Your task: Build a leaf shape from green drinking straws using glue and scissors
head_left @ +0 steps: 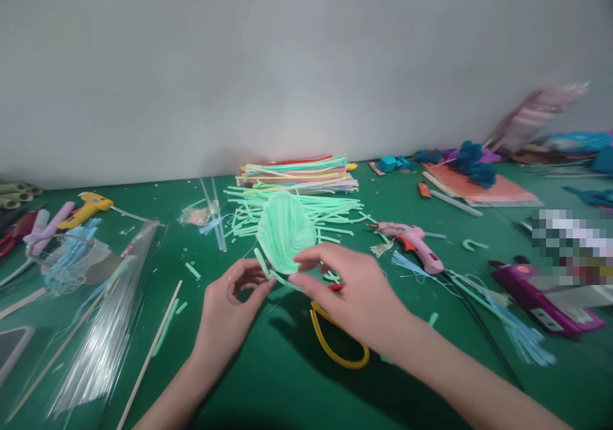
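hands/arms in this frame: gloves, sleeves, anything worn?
Both bare. Left hand and right hand show no gloves, rings or tape. Both forearms are bare as far as the frame edge: no sleeves, watch or wristband in view. Nails look short and unpainted, though motion blur makes that hard to confirm.

A mint-green straw leaf (286, 230), ribbed and oval, stands upright above the green table.

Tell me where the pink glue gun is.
Head view, right of centre: the pink glue gun lies on the green table, just right of the green leaf.
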